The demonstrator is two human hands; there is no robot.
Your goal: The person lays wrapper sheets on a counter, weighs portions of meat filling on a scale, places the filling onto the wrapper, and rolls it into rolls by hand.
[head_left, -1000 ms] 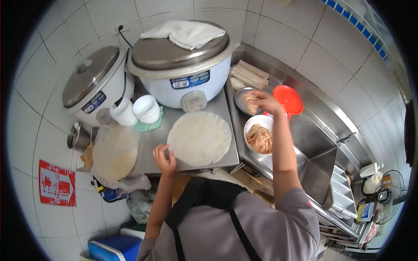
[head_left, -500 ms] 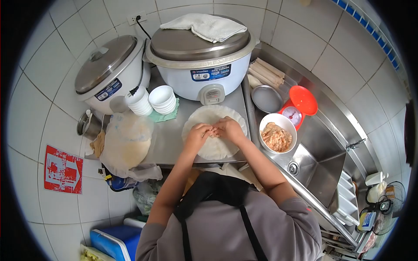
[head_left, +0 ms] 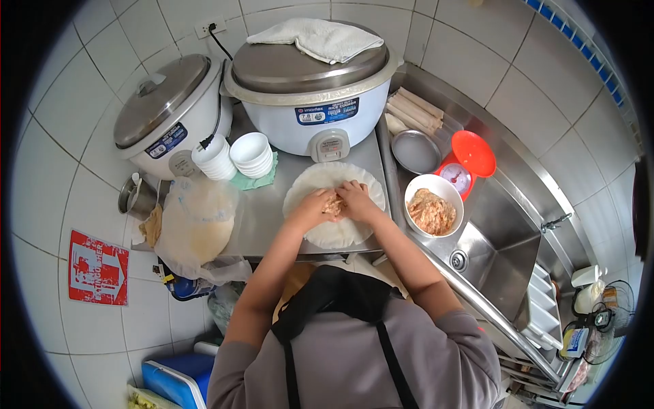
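Between both hands is a small lump of pinkish-orange minced filling [head_left: 333,204], on top of round, pale, thin wrappers [head_left: 340,235] lying on the steel counter. My left hand [head_left: 312,210] curls round the filling from the left, its fingertips against it. From the other side my right hand [head_left: 357,202] presses in with bent fingers. The fingertips partly hide the lump. To the right of the wrappers, a white bowl [head_left: 453,196] holds more of the same filling [head_left: 430,213]. A plastic bag of round wrappers [head_left: 201,228] lies to the left.
Two rice cookers [head_left: 306,102] stand behind, the larger with a white towel [head_left: 317,37] on its lid. Stacked white bowls [head_left: 250,151] sit on a green cloth. Rightward are a red scale [head_left: 473,153], a grey round pan [head_left: 415,151], pale rolls [head_left: 414,111] and a sink [head_left: 501,252].
My left hand has turned and spread more round the filling, and more of the lump shows between the hands. My right hand has shifted only slightly. The camera view has moved a little.
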